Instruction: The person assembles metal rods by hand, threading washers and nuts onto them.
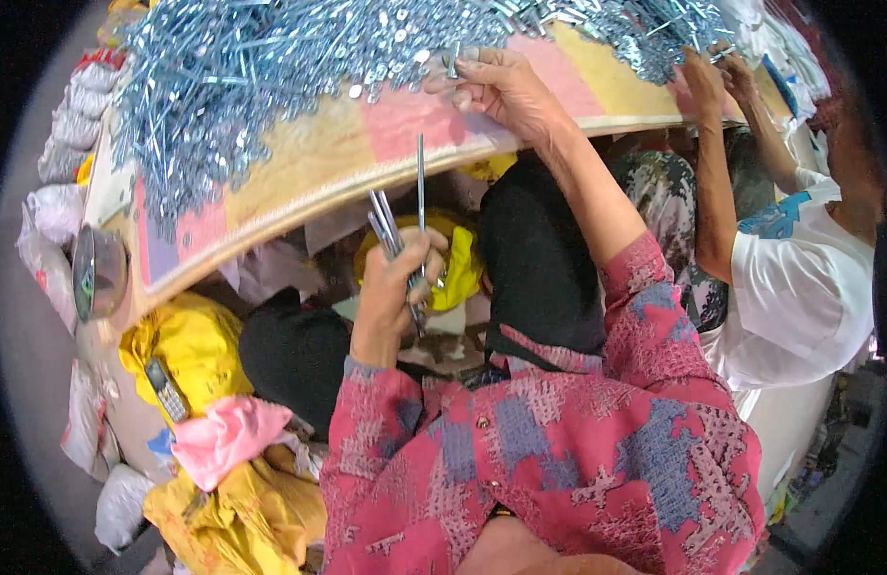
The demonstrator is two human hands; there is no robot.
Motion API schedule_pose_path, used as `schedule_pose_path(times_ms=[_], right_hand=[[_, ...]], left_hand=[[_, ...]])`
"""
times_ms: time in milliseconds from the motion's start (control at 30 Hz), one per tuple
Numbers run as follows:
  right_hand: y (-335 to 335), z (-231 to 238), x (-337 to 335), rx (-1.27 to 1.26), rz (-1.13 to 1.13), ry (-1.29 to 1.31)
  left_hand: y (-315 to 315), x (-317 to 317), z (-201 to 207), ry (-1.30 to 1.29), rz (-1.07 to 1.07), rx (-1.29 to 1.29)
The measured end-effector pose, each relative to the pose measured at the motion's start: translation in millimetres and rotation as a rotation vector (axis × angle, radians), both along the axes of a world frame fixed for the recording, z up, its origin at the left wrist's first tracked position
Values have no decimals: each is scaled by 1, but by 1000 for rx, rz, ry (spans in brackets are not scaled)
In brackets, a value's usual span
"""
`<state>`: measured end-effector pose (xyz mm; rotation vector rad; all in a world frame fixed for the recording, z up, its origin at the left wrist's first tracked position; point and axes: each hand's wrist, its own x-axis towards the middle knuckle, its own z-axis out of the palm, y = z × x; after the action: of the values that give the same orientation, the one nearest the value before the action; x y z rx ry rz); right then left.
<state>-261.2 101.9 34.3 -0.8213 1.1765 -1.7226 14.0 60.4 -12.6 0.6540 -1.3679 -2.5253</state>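
Note:
My left hand (397, 283) is closed around several long, thin metal bolts (384, 218), held below the table's front edge. One bolt (421, 177) stands up apart from the others, its lower end between my fingers. At the front of the heap, my right hand (515, 94) pinches a small shiny metal piece (453, 67) over the tabletop; its exact shape is too small to tell. A large heap of loose silvery bolts (271, 72) covers the far part of the table, with flat round washers (421, 57) scattered among them.
The table (309, 153) has a patchwork cover in pink and yellow. At its left corner stands a clear round tub (99, 273). Yellow bags (189, 340), a phone (165, 388) and a pink cloth (228, 441) lie at lower left. A co-worker in a white shirt (798, 297) handles bolts at right.

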Motion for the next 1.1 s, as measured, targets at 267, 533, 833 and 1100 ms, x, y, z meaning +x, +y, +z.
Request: schedule_pose_path(times_ms=[267,533,833,1100], right_hand=[[4,-6,47,15,-134,87],[-4,6,103,227,236,429],[-18,-4,196,291,341,531],[-81,22,176,135,119,1078]], left_hand=[[-5,18,1,-33,58,-87],[-12,40,6,-10,100,-132],[-33,70,5,113,346,249],[-47,98,4,515,323,498]])
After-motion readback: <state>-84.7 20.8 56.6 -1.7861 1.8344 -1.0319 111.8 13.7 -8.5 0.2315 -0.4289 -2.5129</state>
